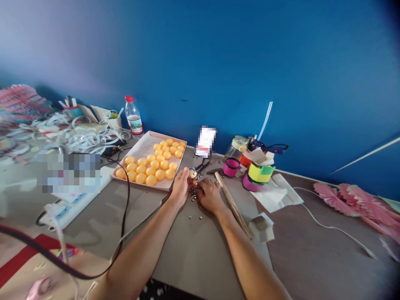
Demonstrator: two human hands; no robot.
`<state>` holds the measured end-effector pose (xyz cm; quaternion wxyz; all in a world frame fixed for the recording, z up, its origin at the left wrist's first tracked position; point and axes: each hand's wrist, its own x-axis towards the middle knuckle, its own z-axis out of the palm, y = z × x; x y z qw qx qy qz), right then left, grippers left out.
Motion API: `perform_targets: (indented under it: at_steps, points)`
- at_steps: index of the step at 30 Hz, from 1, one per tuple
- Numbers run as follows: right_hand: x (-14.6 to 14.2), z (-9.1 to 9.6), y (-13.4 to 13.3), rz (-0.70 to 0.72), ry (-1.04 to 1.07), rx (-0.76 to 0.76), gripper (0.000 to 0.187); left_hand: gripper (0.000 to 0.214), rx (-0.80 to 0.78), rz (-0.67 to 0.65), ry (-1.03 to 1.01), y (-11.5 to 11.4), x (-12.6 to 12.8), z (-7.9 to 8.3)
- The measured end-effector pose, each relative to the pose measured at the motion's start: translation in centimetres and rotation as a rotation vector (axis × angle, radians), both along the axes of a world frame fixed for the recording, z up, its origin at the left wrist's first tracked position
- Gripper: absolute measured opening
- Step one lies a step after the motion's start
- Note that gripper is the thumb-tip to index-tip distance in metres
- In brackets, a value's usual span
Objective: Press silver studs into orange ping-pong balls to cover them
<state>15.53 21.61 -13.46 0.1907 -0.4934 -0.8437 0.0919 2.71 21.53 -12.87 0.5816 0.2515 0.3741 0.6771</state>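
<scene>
My left hand (pixel 180 188) is closed, with a small round shiny piece (pixel 193 173) at its fingertips, pale gold with a dark and silvery edge; its exact kind is hard to make out. Close beside it, my right hand (pixel 211 195) has its fingers curled down at a heap of tiny shiny metal bits (pixel 193 195). Whatever is between those fingers is hidden. Left of my hands lies a shallow white box (pixel 140 146) with several orange balls (pixel 151 180) in it. A dark-handled tool (pixel 203 164) lies just beyond my fingers.
Behind my hands a lit phone (pixel 206 141) leans by the blue wall. At right are a bundle of thin sticks (pixel 234 206), a pink tape roll (pixel 231 167) and a small open box (pixel 261 228). Cables, a power strip (pixel 75 204) and a bottle (pixel 133 118) are at left.
</scene>
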Motion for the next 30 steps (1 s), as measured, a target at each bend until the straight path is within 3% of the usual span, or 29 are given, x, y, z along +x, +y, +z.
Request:
perform_targets:
  at_steps: [7, 14, 21, 27, 30]
  points:
    - [0.0, -0.2, -0.1, -0.013, -0.011, 0.005, 0.019, 0.045, -0.007, 0.012, -0.010, 0.0, 0.0, 0.1]
    - [0.3, 0.1, 0.3, -0.059, 0.369, 0.064, 0.016, 0.044, -0.020, 0.015, -0.015, 0.1, 0.0, -0.1]
    - [0.3, 0.3, 0.9, -0.103, 0.812, -0.124, 0.007, 0.042, -0.035, 0.017, -0.024, 0.2, 0.1, -0.2]
    - [0.0, 0.0, 1.1, -0.105, 1.107, -0.439, 0.019, 0.041, -0.032, -0.002, -0.012, 0.1, 0.3, -0.4]
    - [-0.1, 0.2, 1.2, -0.090, 1.242, -0.513, 0.022, 0.041, -0.037, -0.010, -0.007, 0.1, 0.3, -0.4]
